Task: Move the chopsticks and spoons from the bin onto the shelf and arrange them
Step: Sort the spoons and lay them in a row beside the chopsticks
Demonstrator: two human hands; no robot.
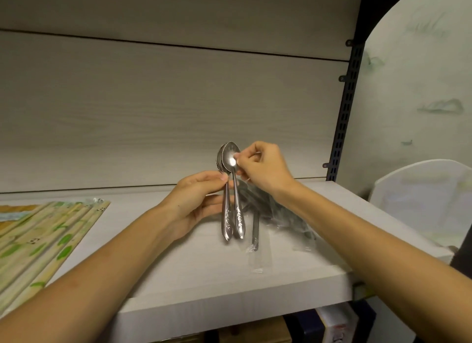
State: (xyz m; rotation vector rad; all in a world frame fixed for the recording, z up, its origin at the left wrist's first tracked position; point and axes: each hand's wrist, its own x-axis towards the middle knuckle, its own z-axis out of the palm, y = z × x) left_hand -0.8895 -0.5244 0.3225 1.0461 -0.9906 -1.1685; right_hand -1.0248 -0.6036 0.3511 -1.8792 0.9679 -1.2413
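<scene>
Under the shelf: boxes showed dimly below the board, too dark to read.
Shelf: a pale wood-grain shelf ran across the view, its front edge nearest the camera.
Chopsticks: wrapped chopsticks, printed with green leaves and small pandas, lay side by side on the shelf's left part, well apart from the hands.
Plastic bags: clear plastic bags with more dark cutlery inside lay on the shelf just beside and behind the hands.
Left hand: the left hand pinched the handles of the spoons between thumb and fingers.
Spoons: a few shiny steel spoons stood upright above the shelf, bowls up and nested, handle ends embossed with a flower pattern pointing down.
Right hand: the right hand pinched the bowl of the front spoon with curled fingers.
Back wall: pale panels rose behind.
Right side: a black slotted post and a white rounded board.
</scene>
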